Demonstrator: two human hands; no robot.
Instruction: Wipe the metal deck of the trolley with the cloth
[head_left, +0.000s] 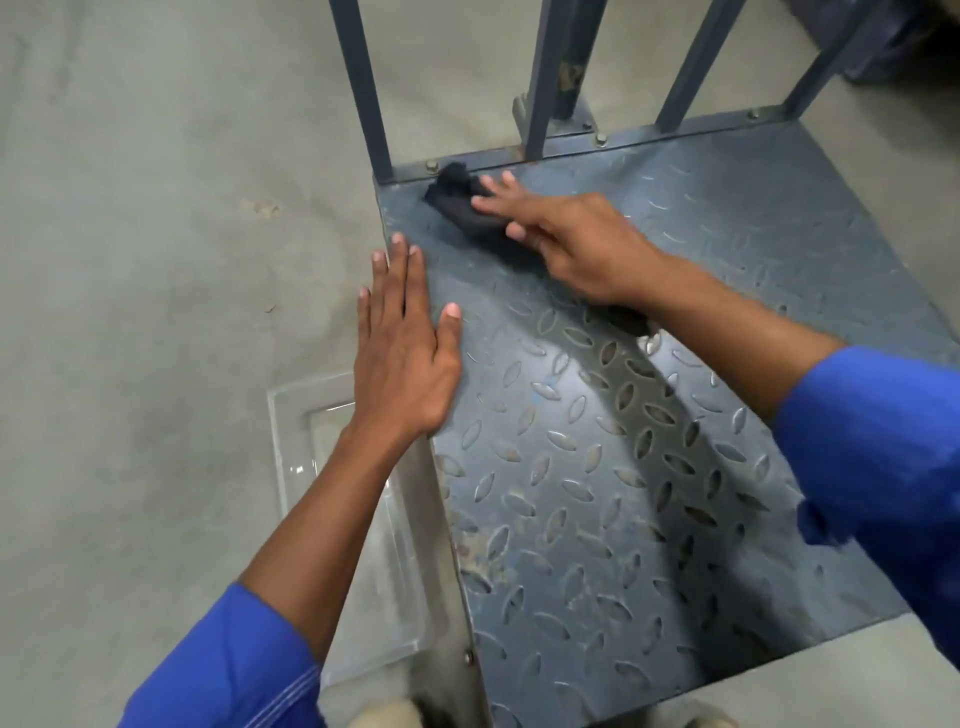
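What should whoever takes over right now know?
Left hand: flat, fingers straight, braced on the left edge of the deck.
Right hand: fingers straight, pressing the cloth onto the far left corner, by the upright.
Done: wiping is under way; how much is covered cannot be told.
Left: probably most of the deck, including the stained patch near its left edge.
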